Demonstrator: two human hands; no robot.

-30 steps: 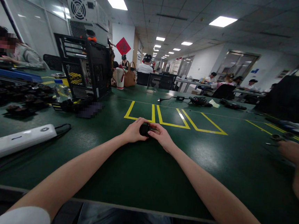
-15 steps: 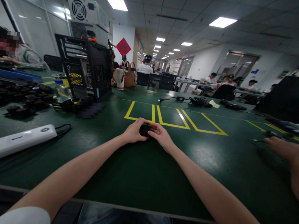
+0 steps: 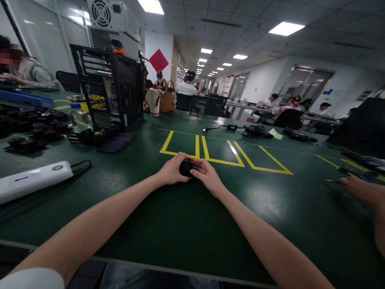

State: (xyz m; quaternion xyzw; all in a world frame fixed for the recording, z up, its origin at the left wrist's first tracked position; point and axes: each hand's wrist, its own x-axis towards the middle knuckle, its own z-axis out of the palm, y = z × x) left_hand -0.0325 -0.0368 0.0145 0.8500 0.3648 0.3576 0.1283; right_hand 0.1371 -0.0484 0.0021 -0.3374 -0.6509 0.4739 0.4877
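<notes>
Between my hands, low over the green table, is a small black round part; its exact kind is too dark to make out. My left hand wraps its thumb and fingers around the part's left side. From the right, my right hand pinches the part's edge with its thumb and fingertips. Fingers cover much of the part. Just beyond my hands, yellow tape outlines mark the tabletop.
A white power strip and dark loose parts lie at left. Behind them stands an open computer case near a paper cup. Black cables lie farther back. Another person's hand holds a thin tool at right.
My hands and the black part stay almost still. The other person's hand at right has moved leftward with its thin tool, then paused.
</notes>
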